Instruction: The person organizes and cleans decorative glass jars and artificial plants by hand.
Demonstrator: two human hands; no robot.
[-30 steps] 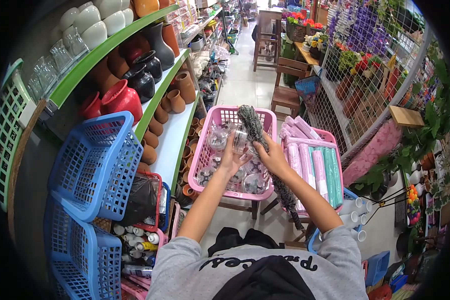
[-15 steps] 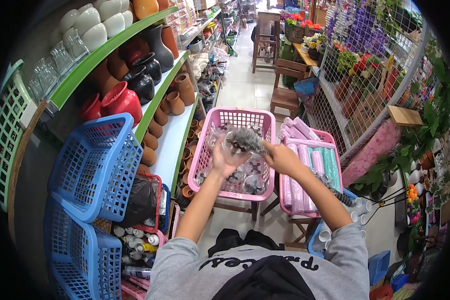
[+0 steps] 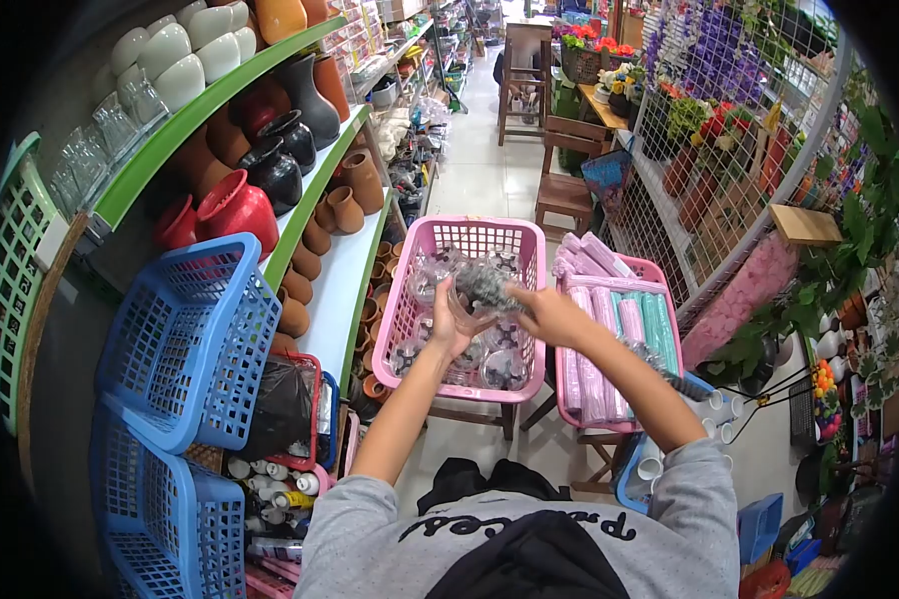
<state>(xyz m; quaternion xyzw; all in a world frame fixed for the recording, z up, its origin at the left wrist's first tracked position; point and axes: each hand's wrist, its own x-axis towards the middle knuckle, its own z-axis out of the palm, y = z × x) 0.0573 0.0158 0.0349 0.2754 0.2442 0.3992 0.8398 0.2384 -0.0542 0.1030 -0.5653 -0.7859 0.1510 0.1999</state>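
My left hand holds a clear glass jar over the pink basket, which is full of several more clear jars. My right hand grips a grey fluffy duster. The duster's head is pushed into the jar's mouth, and its handle runs back along my right forearm.
A second pink basket of rolled pink and green sheets sits to the right. Blue baskets stand at the left under green shelves of vases and clay pots. A wire rack with artificial flowers is on the right; wooden stools stand in the aisle.
The duster swung from upright down to level and its head went into the jar. My hands dropped slightly toward the basket.
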